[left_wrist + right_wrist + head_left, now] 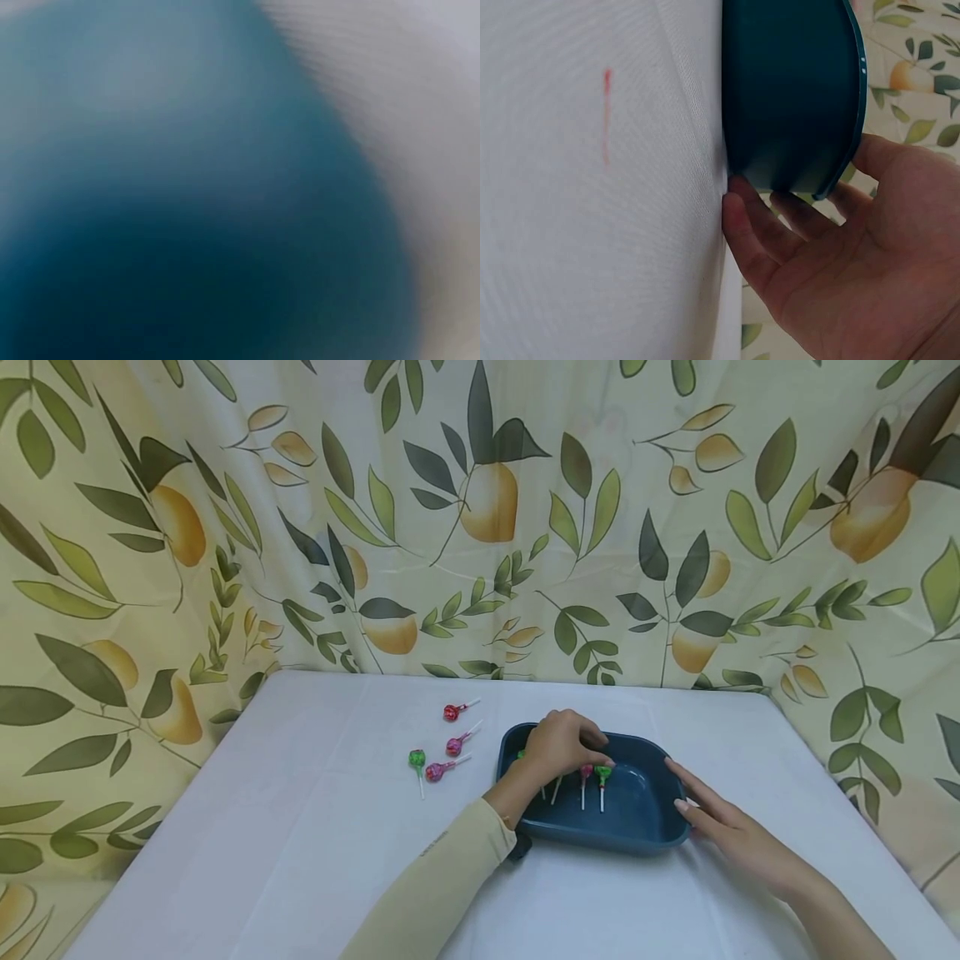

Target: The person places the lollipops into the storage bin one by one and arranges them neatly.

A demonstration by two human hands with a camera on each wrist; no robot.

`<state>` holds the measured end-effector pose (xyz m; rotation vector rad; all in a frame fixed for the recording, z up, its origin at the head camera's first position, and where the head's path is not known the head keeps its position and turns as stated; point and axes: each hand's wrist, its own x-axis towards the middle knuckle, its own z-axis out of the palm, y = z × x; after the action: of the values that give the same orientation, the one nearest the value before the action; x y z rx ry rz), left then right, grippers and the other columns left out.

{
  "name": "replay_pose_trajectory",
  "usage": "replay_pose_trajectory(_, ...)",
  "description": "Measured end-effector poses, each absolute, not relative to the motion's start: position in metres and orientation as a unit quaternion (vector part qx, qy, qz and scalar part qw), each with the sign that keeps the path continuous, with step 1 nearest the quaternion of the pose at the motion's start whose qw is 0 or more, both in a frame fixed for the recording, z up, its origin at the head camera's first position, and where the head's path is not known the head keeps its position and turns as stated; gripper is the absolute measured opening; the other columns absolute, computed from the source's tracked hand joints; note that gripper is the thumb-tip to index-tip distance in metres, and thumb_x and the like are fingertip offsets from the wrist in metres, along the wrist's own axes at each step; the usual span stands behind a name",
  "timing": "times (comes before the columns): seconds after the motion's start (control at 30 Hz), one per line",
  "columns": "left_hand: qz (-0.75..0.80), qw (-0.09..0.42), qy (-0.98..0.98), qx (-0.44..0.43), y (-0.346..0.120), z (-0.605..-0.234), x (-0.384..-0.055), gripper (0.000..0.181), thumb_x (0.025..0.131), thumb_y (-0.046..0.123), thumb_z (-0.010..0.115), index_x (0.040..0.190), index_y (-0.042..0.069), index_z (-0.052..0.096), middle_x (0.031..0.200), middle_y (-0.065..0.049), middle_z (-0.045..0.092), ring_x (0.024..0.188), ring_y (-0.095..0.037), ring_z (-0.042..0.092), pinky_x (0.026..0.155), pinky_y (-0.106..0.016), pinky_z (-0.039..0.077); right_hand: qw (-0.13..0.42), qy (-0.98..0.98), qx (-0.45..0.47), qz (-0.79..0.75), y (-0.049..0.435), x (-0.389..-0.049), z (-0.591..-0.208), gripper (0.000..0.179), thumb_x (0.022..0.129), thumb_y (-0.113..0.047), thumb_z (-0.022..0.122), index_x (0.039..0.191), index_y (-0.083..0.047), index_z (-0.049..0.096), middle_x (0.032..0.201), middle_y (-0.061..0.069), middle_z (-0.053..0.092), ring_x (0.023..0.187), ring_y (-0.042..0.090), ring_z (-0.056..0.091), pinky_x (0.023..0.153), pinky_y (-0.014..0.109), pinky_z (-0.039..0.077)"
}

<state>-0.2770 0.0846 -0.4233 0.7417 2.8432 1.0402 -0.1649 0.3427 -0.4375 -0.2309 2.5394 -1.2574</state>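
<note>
In the head view, my left hand (558, 743) reaches over the far side of a dark blue tray (637, 839). Its thumb lies just above a green-wrapped lollipop (602, 773), with a gap between thumb and fingers. Beside that one, a pink lollipop (586, 772) and others partly hidden by the hand lie in the tray, sticks toward me. My right hand (731, 831) holds the tray's right end. In the right wrist view, the thumb meets the rim and the fingers lie along the outer wall. Only blurred blue tray fills the left wrist view.
Left of the tray on the white-covered table (315, 843) lie a red lollipop (451, 713), a pink one (454, 747), a purplish-pink one (435, 772) and a green one (417, 758). A fruit-and-leaf patterned curtain (480, 593) hangs behind the table.
</note>
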Motion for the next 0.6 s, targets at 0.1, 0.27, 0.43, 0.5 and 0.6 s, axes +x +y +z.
replay_pose_trajectory(0.1, 0.345, 0.016, 0.905, 0.249, 0.082, -0.421, -0.279, 0.026, 0.083, 0.037, 0.089, 0.105, 0.024, 0.084, 0.094, 0.019, 0.075, 0.09, 0.007, 0.062, 0.076, -0.017, 0.048, 0.148, 0.883, -0.08, -0.438, 0.342, -0.164, -0.437, 0.068, 0.111, -0.044, 0.044, 0.168, -0.027, 0.011, 0.17, 0.022, 0.003, 0.149, 0.056, 0.01, 0.106, 0.064, 0.036)
replay_pose_trajectory(0.27, 0.354, 0.014, 0.899, 0.257, 0.075, -0.415, -0.281, 0.025, 0.083, 0.037, 0.089, 0.104, 0.023, 0.084, 0.091, 0.02, 0.074, 0.091, 0.007, 0.061, 0.078, -0.016, 0.047, 0.146, 0.883, -0.08, -0.439, 0.342, -0.163, -0.437, 0.068, 0.111, -0.044, 0.044, 0.168, -0.027, 0.011, 0.17, 0.022, 0.003, 0.149, 0.056, 0.009, 0.107, 0.065, 0.033)
replay_pose_trajectory(0.43, 0.374, 0.009, 0.892, 0.253, 0.065, -0.412, -0.283, 0.024, 0.083, 0.035, 0.089, 0.102, 0.022, 0.084, 0.088, 0.021, 0.074, 0.088, 0.006, 0.062, 0.076, -0.018, 0.048, 0.144, 0.884, -0.082, -0.437, 0.343, -0.163, -0.437, 0.067, 0.111, -0.044, 0.044, 0.168, -0.028, 0.011, 0.17, 0.021, 0.004, 0.149, 0.056, 0.011, 0.107, 0.064, 0.033)
replay_pose_trajectory(0.5, 0.377, 0.004, 0.891, 0.253, 0.06, -0.411, -0.285, 0.023, 0.083, 0.035, 0.089, 0.102, 0.022, 0.084, 0.088, 0.02, 0.074, 0.088, 0.006, 0.062, 0.076, -0.018, 0.048, 0.142, 0.886, -0.084, -0.434, 0.343, -0.163, -0.437, 0.067, 0.111, -0.044, 0.044, 0.168, -0.028, 0.012, 0.171, 0.021, 0.005, 0.15, 0.055, 0.012, 0.107, 0.059, 0.038)
replay_pose_trajectory(0.6, 0.38, -0.005, 0.89, 0.252, 0.052, -0.411, -0.286, 0.023, 0.083, 0.035, 0.09, 0.101, 0.021, 0.084, 0.087, 0.02, 0.074, 0.089, 0.006, 0.062, 0.076, -0.019, 0.049, 0.141, 0.887, -0.085, -0.432, 0.344, -0.164, -0.437, 0.066, 0.111, -0.043, 0.044, 0.168, -0.029, 0.013, 0.171, 0.02, 0.006, 0.15, 0.054, 0.013, 0.102, 0.037, 0.046)
